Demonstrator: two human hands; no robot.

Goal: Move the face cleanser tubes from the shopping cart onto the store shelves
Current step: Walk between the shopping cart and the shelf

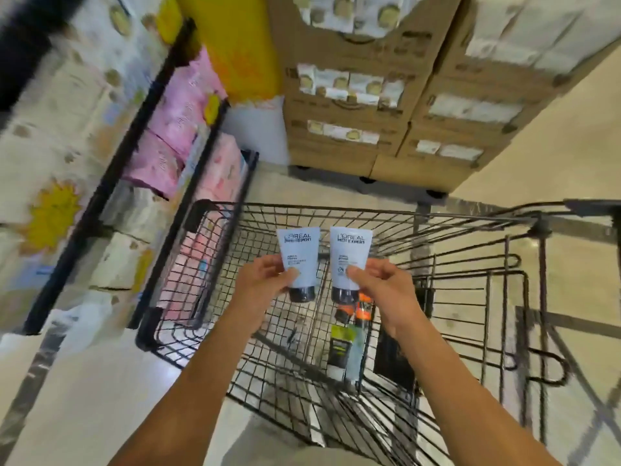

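A person's left hand and right hand are each pinching a pale blue, dark-capped plastic cleanser tube, holding them cap-down above a black wire shopping cart where more tubes are lying beside blurred store shelves.

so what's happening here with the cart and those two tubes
A person stands over a black wire shopping cart. The left hand pinches the left tube and the right hand pinches the right tube, both pale face cleanser tubes held caps down above the basket. A few more products lie on the cart floor. Neither held tube has reached the shelves at left.
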